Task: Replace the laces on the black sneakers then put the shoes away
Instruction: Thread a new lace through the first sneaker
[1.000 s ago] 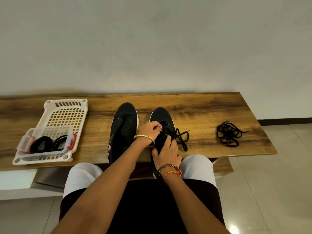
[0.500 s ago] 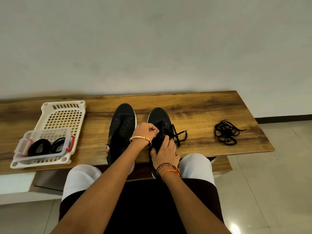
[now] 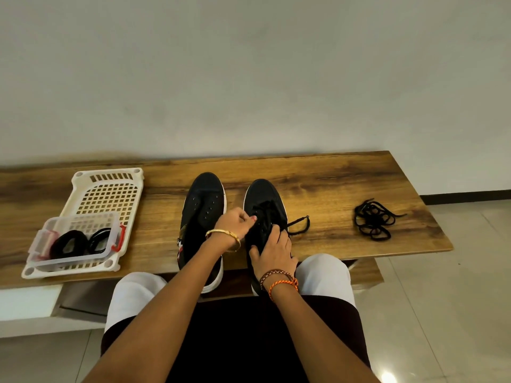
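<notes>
Laces first: the right sneaker [image 3: 264,205] sits near the middle of the bench [image 3: 326,186], toe toward the back edge, with a black lace [image 3: 297,225] partly threaded and one loose loop spilling off its right side onto the wood. Left hand [image 3: 235,223] is up at the eyelets, fingertips pinching what looks like the lace. Right hand [image 3: 273,251] wraps over the shoe's collar, fingers curled round it, holding it steady. Just beside it, the left sneaker [image 3: 203,214] lies with bare eyelets, no lace in it at all. So this reads as lacing in progress on the first shoe, with the second not yet started and the putting-away well off.

Out toward the right end of the bench, a tangled pile of laces [image 3: 373,221] lies well apart from the shoes; whether old or new, I cannot tell. At the left end, a white basket [image 3: 110,189] carries a clear box [image 3: 80,241] with dark coils inside.

Next move, by my read: draw the pinched end through, pull it snug, then cross to the opposite eyelet while the right grip keeps the shoe from sliding.
</notes>
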